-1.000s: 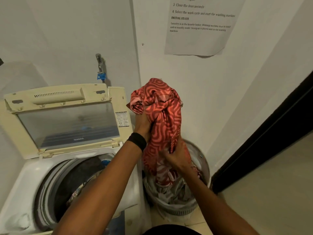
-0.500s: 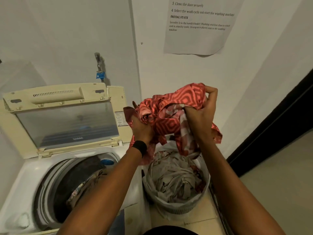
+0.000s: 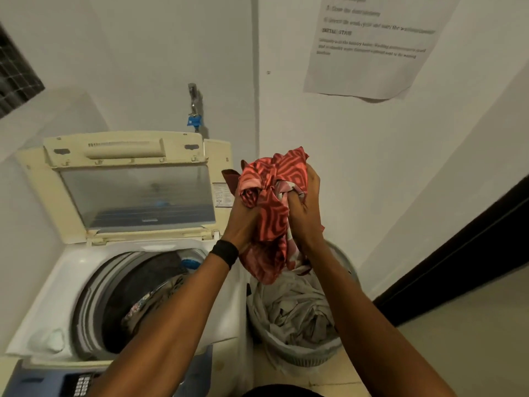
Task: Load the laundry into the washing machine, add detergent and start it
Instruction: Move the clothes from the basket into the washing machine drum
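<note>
Both hands [image 3: 274,216] around red cloth [image 3: 270,202]

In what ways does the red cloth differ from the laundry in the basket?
The red cloth has a bold swirl pattern; the basket laundry is pale grey and looks plain. The red cloth is held up by the left hand and right hand; the basket laundry lies in the basket. Both are crumpled.

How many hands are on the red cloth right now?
2: the left hand grips the red cloth at its left side, the right hand at its right side, over the laundry basket.
</note>
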